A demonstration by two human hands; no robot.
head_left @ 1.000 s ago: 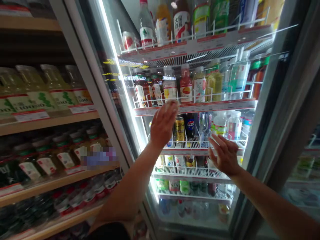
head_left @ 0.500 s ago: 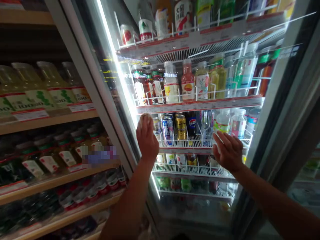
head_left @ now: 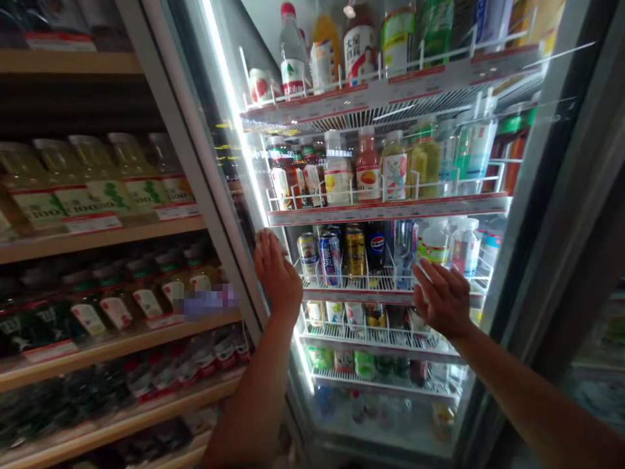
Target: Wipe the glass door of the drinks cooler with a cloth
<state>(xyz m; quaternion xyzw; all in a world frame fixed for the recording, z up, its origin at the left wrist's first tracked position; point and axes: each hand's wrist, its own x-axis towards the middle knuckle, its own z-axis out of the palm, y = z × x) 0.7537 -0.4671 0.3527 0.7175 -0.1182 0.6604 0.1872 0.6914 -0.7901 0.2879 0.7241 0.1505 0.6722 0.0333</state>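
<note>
Both of my hands are raised before the glass door of a lit drinks cooler. My left hand point(head_left: 276, 270) is open, its fingers stretched upward near the door's left edge, beside the bright light strip point(head_left: 234, 111). My right hand point(head_left: 442, 296) is open too, fingers pointing up and left, before the right part of the middle shelf. I cannot tell whether either palm touches the glass. Between the hands, behind the glass, stand a blue can point(head_left: 331, 259), a gold can point(head_left: 355, 251) and a dark cola bottle point(head_left: 377, 244).
On the left, wooden shelves point(head_left: 102, 234) hold rows of juice bottles point(head_left: 141, 179). Higher cooler racks carry a red-capped water bottle point(head_left: 291, 55) and a pink juice bottle point(head_left: 367, 163). A dark door frame point(head_left: 551, 189) runs down the right side.
My left hand has shifted slightly left and down, away from the cans. The right hand has barely moved. The view has tilted a little, bringing more of the top shelf into sight.
</note>
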